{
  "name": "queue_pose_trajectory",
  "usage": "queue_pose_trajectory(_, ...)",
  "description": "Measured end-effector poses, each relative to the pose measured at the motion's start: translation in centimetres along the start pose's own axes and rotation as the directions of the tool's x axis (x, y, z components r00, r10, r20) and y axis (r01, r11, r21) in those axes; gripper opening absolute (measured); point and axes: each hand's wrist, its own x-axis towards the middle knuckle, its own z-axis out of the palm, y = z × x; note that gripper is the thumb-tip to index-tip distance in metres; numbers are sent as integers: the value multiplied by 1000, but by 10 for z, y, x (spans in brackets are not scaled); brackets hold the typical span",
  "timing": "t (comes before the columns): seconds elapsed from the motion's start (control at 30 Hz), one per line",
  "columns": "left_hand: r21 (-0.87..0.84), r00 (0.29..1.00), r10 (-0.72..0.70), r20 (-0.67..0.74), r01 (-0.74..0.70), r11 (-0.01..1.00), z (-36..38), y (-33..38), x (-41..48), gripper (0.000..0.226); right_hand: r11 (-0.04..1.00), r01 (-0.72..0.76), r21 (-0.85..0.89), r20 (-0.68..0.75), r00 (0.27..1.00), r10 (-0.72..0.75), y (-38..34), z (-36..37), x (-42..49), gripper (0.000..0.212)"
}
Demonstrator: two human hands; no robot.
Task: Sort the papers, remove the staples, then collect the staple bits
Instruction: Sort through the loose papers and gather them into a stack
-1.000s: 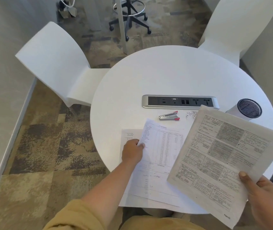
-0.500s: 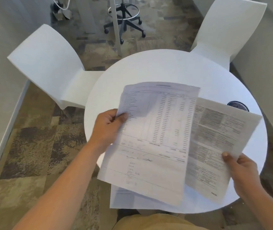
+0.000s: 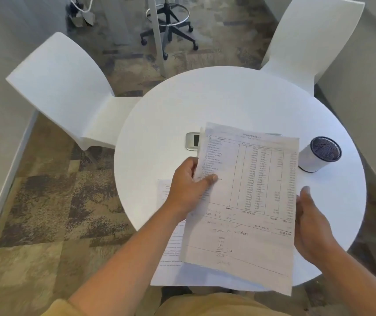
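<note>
I hold a stack of printed papers above the round white table; the top sheet is a table of figures with handwriting below. My left hand grips the stack's left edge, thumb on top. My right hand lies against the stack's right edge with fingers fairly straight. Another sheet lies flat on the table under the stack, near the front edge. The stapler and staple bits are hidden behind the papers.
A silver power strip peeks out left of the papers. A white cylinder with a dark mesh top stands at the right. White chairs stand at the left and back right; a wheeled stool base stands beyond.
My left hand lifted the figures sheet off the table and brought it over the sheet in my right hand. The two now sit as one stack, and my right hand moved to its right edge.
</note>
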Motion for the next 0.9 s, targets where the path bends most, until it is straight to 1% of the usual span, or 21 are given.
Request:
queue_pose_trajectory(0.03,-20,1000,-3,-7,3,1000,0,-1,0,37,999,27,-24,21,999,-26,0,-1,1,40)
queue_pose_trajectory(0.1,-72,1000,-20,5,20,997,1,-3,-1,53,980,113,-166,29,994,-109,1,0,0,24)
queue_pose_trajectory(0.13,-70,999,-33,9,33,997,0,-5,-1,61,967,130,-218,8,991,-132,3,-1,0,18)
queue_pose_trajectory(0.2,-12,997,-67,-25,67,998,-6,-9,-3,68,962,137,-236,-44,987,-152,6,-4,3,14)
queue_pose_trajectory(0.23,38,994,-77,-78,80,996,-13,-15,-6,64,967,140,-215,-61,986,-156,8,-7,3,14)
queue_pose_trajectory(0.27,110,984,-93,-153,111,988,-22,-27,-9,58,973,144,-179,-75,984,-160,7,-9,1,23)
queue_pose_trajectory(0.3,202,963,-120,-239,171,964,-32,-39,-14,53,977,144,-155,-86,984,-159,9,-13,1,40)
queue_pose_trajectory(0.33,319,932,-167,-321,272,908,-46,-58,-22,53,981,131,-144,-110,983,-148,10,-17,1,54)
queue_pose_trajectory(0.37,424,894,-223,-389,388,818,-60,-79,-32,57,985,114,-133,-143,981,-133,11,-22,1,55)
queue_pose_trajectory(0.4,480,849,-290,-442,497,723,-72,-99,-44,61,988,95,-126,-173,978,-116,11,-26,1,42)
queue_pose_trajectory(0.43,490,807,-367,-462,578,653,-84,-117,-55,64,989,77,-124,-191,976,-100,13,-31,1,24)
queue_pose_trajectory(0.47,483,769,-451,-452,637,601,-93,-132,-64,67,990,54,-129,-213,974,-81,15,-35,1,11)
queue_pose_trajectory(0.5,469,733,-538,-416,680,564,-99,-142,-72,67,989,36,-142,-229,971,-68,17,-38,0,8)
queue_pose_trajectory(0.57,450,669,-671,-320,730,514,-103,-155,-81,56,988,7,-156,-242,969,-45,20,-41,-1,7)
queue_pose_trajectory(0.6,448,654,-700,-285,737,506,-104,-160,-82,51,987,-11,-158,-250,968,-29,20,-41,-2,7)
queue_pose_trajectory(0.63,437,660,-706,-258,731,524,-102,-162,-83,46,987,-30,-161,-256,967,-12,20,-41,-3,6)
queue_pose_trajectory(0.73,413,704,-681,-200,691,593,-97,-157,-82,21,985,-52,-166,-264,964,6,21,-42,-3,6)
queue_pose_trajectory(0.77,420,724,-663,-190,670,612,-95,-150,-80,20,985,-48,-165,-267,964,3,21,-41,-3,6)
queue_pose_trajectory(0.83,438,802,-566,-194,587,681,-93,-128,-78,22,983,-46,-178,-281,960,-5,21,-42,-2,8)
queue_pose_trajectory(0.9,461,896,-386,-219,443,769,-91,-94,-77,25,978,-38,-205,-292,956,-24,19,-43,-3,15)
